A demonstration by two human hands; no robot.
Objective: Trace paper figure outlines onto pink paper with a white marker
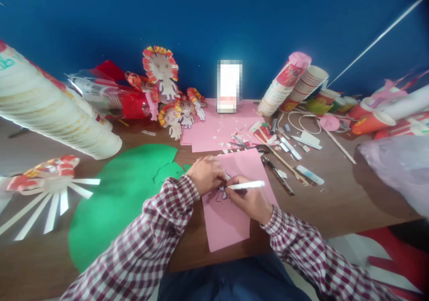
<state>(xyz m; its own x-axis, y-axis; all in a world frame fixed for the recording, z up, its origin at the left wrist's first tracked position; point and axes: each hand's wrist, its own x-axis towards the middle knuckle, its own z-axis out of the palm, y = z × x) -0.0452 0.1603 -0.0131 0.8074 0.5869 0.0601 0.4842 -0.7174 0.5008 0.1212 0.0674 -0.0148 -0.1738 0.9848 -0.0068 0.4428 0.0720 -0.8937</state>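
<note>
Two bare hands, both mine, were close together over a pink sheet [231,229] that lay on the brown table [315,211]. With my right hand [250,200] I had a white pen [250,185] pinched between thumb and fingers, the grip closed around it, its barrel slanting off to the right and its other end down at the paper. My left hand [208,175] rested on the sheet, fingers bent by a small pale cut-out [225,192]; much of that piece was hidden, and I could not tell how far those fingers were closed or whether they pinched it. Dark lines showed on the pink beside the cut-out. To my left a large green sheet [110,198] ran partly under my checked sleeve [170,202]. Farther back, a fringed paper figure [164,73] stood near the blue wall [187,14]. On my right lay a black pen [279,175] and a pale tube [310,174], with a leaning cup stack [283,86] beyond them
</note>
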